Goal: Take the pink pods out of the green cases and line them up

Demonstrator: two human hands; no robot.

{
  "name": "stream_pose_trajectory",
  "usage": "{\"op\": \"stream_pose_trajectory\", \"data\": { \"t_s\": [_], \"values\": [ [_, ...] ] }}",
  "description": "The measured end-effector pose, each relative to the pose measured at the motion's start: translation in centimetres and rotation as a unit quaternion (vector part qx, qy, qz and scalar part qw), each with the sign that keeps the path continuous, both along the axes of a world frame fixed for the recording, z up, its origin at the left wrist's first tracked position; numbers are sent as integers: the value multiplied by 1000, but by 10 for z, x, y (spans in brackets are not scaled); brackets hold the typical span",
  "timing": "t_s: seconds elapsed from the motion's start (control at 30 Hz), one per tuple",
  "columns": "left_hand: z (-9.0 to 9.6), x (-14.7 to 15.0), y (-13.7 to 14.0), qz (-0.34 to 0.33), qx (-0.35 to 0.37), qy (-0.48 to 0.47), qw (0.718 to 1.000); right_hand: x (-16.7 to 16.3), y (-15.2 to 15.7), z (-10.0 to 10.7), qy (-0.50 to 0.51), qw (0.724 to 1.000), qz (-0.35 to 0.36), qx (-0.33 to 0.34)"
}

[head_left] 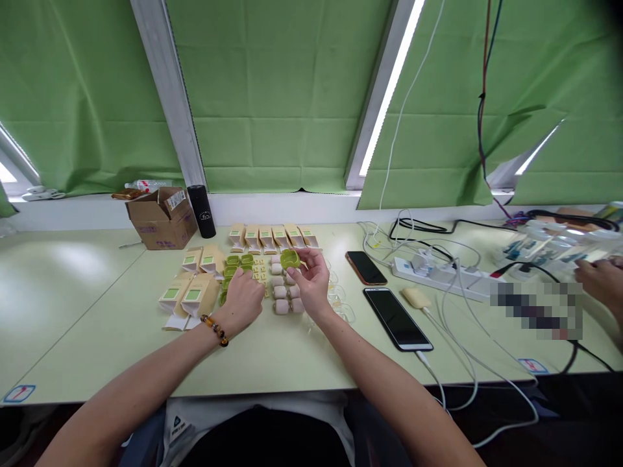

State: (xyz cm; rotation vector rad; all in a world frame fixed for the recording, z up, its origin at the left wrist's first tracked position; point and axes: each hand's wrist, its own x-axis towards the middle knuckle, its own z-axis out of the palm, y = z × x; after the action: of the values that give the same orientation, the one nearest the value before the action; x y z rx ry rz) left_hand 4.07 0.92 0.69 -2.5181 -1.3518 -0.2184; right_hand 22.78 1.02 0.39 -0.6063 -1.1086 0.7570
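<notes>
Backdrop: green cloth blinds across slanted windows, filling twelve o'clock.
Surface: pale green table, wide, spanning nine to three o'clock.
Clutter: cardboard box at ten o'clock; power strip and white cables at two o'clock; two phones at one o'clock.
Packaging: small cream cartons lined at eleven o'clock, most closed.
Loose pieces: pink cases and green cases in rows at table centre, not yet boxed.
Right hand: fingers pinched around one green case, lifted just above the rows.
Left hand: curled loosely, knuckles up, resting beside green cases; grip impossible to tell.
Progress: judged partway, many pieces unpacked.
Edge: another person's hand at three o'clock.
</notes>
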Motion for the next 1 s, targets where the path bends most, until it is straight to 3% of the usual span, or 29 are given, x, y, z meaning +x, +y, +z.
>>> {"op": "stream_pose_trajectory", "data": {
  "t_s": [0.2,0.33,0.43,0.53,0.67,0.77,0.83,0.93,1.0],
  "values": [
    [0,-2,2,0,3,-24,1000,-1,-3,2,-2,1000,7,-7],
    [13,-11,-1,-14,9,-101,995,-1,-4,3,-7,1000,8,-11],
    [27,-22,-4,-64,72,-202,975,-3,-3,2,-14,999,44,-28],
    [39,-32,-7,-167,129,-247,946,-7,-3,-3,-38,992,109,-55],
    [44,-37,-12,-246,75,-213,943,-15,-6,-8,-84,981,166,-55],
    [37,-41,-12,-250,-5,-278,928,-15,-11,-7,-96,978,180,-44],
    [31,-49,-9,-239,-71,-393,885,-13,-14,-4,-100,981,165,-33],
    [22,-66,-3,-215,-176,-575,769,-9,-17,0,-90,989,117,-11],
    [17,-79,-2,-193,-222,-645,705,-7,-18,2,-80,992,96,-1]
  ]
}}
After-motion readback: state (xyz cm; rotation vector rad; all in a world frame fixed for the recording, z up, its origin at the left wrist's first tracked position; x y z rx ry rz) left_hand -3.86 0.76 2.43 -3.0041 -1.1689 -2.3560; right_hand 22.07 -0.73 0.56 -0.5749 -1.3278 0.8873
